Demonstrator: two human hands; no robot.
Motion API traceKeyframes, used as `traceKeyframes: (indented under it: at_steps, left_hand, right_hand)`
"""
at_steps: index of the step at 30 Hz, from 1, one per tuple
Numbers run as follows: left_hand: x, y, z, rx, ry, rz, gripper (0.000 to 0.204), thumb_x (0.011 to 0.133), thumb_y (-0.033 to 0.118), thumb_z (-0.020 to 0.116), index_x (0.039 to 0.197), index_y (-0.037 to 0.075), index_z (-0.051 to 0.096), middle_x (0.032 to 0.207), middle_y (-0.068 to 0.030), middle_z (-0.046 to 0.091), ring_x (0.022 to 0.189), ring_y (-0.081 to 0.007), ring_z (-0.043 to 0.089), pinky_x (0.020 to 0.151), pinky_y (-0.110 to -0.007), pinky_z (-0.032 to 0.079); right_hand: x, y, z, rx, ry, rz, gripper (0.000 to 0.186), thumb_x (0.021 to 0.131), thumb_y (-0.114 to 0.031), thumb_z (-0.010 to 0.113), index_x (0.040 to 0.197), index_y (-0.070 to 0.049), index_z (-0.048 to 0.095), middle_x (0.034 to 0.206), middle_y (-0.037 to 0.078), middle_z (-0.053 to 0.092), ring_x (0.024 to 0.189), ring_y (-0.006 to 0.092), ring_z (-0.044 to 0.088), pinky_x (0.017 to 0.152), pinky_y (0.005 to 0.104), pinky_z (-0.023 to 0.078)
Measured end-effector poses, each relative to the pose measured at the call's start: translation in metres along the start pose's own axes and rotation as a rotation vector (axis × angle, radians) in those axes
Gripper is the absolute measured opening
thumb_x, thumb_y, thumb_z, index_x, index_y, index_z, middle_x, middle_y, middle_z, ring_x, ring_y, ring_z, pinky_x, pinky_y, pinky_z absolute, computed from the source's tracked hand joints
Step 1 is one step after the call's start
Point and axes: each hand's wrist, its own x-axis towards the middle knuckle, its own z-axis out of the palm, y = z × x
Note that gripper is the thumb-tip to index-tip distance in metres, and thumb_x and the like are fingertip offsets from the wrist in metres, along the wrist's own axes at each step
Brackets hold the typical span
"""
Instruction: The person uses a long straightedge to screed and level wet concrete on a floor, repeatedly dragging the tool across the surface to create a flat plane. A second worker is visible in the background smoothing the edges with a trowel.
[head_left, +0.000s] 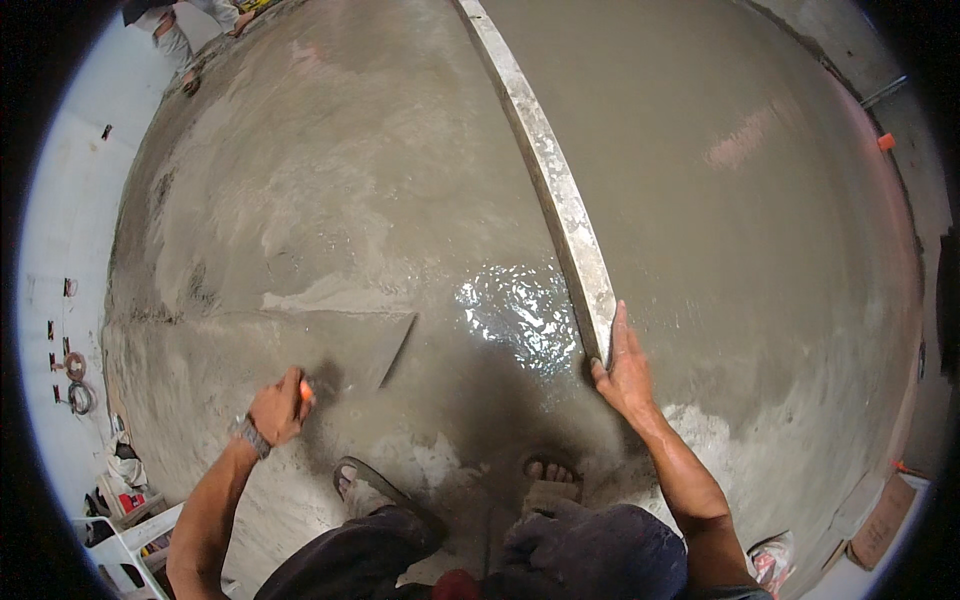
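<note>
My left hand (279,407) is closed around the orange handle (306,390) of a trowel, low over the wet grey cement floor (350,200). The trowel's blade blends into the cement; a thin dark slanting edge (398,350) shows to the right of the hand. My right hand (626,370) grips the near end of a long, cement-spattered straightedge bar (560,190), thumb on one side and fingers along the other. From that hand the bar runs away to the top of the view, lying on the wet cement.
My sandalled feet (365,480) stand below, between my arms. Another person's legs (175,45) show at the far left. Along the left wall are wire coils (79,398) and a white plastic stool (125,555). A cardboard box (884,522) and a plastic bag (772,560) lie at the lower right.
</note>
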Motion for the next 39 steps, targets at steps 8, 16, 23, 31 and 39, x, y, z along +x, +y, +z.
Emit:
traceKeyframes:
  at_steps: [8,16,23,31,39]
  left_hand:
    - [-0.114,-0.083,0.124,-0.359,0.261,-0.379,0.04,0.084,0.009,0.058,0.114,0.002,0.032,0.088,-0.026,0.057,0.082,-0.0439,0.059,0.069,-0.045,0.047]
    - [-0.167,-0.191,0.296,-0.454,0.011,-0.607,0.052,0.079,0.008,0.062,0.112,0.001,0.023,0.083,-0.0188,0.059,0.079,-0.0348,0.062,0.071,-0.043,0.048]
    - [-0.115,-0.099,0.211,-0.269,-0.543,-0.71,0.039,0.08,0.033,0.062,0.101,0.0,0.058,0.086,-0.0129,0.064,0.072,-0.0264,0.066,0.068,-0.04,0.051]
    - [0.0,0.033,0.027,0.189,-0.407,-0.434,0.045,0.087,0.052,0.049,0.104,0.014,0.067,0.099,-0.0136,0.067,0.094,-0.031,0.065,0.077,-0.043,0.052]
    - [0.256,0.212,-0.04,-0.205,0.335,0.346,0.042,0.089,0.045,0.053,0.106,0.008,0.061,0.108,-0.0144,0.061,0.099,-0.0317,0.059,0.085,-0.044,0.046]
  right_hand:
    - [-0.001,-0.003,-0.004,-0.069,0.01,-0.032,0.099,0.075,-0.004,0.063,0.149,-0.012,-0.003,0.116,0.029,0.048,0.097,0.0438,0.055,0.086,0.0454,0.047]
    - [0.008,-0.003,0.015,-0.055,0.044,-0.11,0.102,0.073,-0.003,0.065,0.148,-0.007,-0.003,0.109,0.028,0.047,0.097,0.0423,0.053,0.087,0.0454,0.045]
    - [0.003,0.004,0.012,-0.042,0.065,-0.116,0.101,0.071,-0.002,0.065,0.148,-0.004,0.0,0.108,0.027,0.046,0.095,0.0414,0.052,0.084,0.0455,0.045]
    - [0.002,0.004,0.011,-0.047,0.044,-0.106,0.102,0.069,-0.002,0.066,0.147,-0.002,-0.001,0.112,0.028,0.044,0.097,0.0429,0.051,0.085,0.0461,0.045]
    - [0.002,-0.008,0.006,0.001,0.018,-0.157,0.098,0.071,0.001,0.061,0.147,-0.002,-0.001,0.113,0.028,0.042,0.099,0.0447,0.049,0.089,0.0465,0.042]
